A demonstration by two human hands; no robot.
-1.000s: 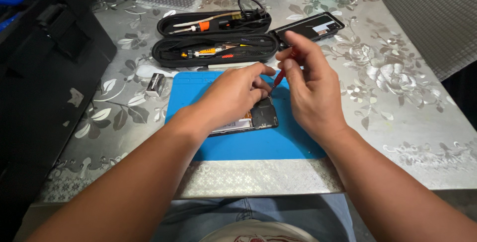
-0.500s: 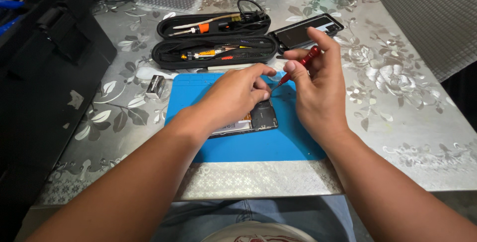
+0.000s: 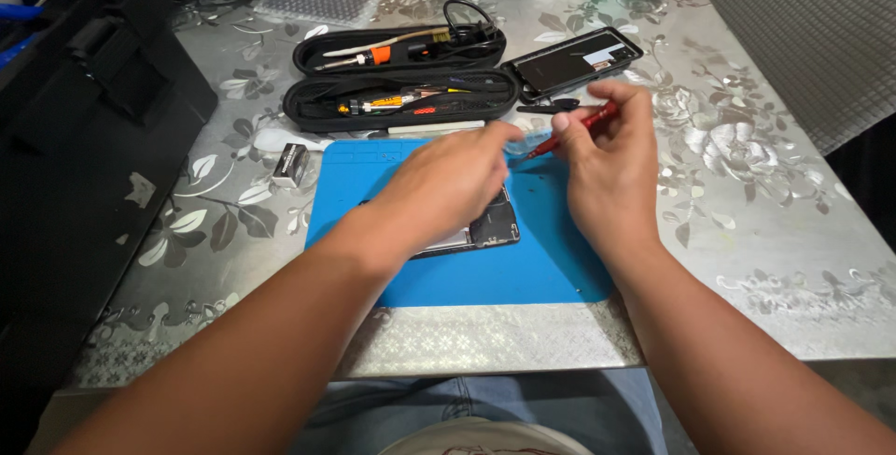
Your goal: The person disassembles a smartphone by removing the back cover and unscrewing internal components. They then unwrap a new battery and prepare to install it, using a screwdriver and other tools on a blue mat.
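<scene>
So the right hand (image 3: 607,170) is gripping a red screwdriver (image 3: 574,131) just above the blue mat (image 3: 551,268), tip pointing toward the left hand (image 3: 448,184). That one's hovering over the opened phone (image 3: 490,229) lying mid-mat, fingers pinched, can't tell on what. Tool case (image 3: 401,82) is sitting right behind the mat.

A work mat (image 3: 551,273) lies on the table (image 3: 747,203) at its near edge, directly in front of the person. On the mat rests an opened phone (image 3: 485,231), partly under the left hand (image 3: 448,184). The right hand (image 3: 607,161) is just to its right, above the mat's far right corner, with a screwdriver (image 3: 574,133) in its fingers. Behind the mat lies an open tool case (image 3: 401,77) holding tools; to the right of the case lies a second phone (image 3: 574,61). A small box (image 3: 291,164) sits just left of the mat. A bag (image 3: 84,138) stands at the far left.
</scene>
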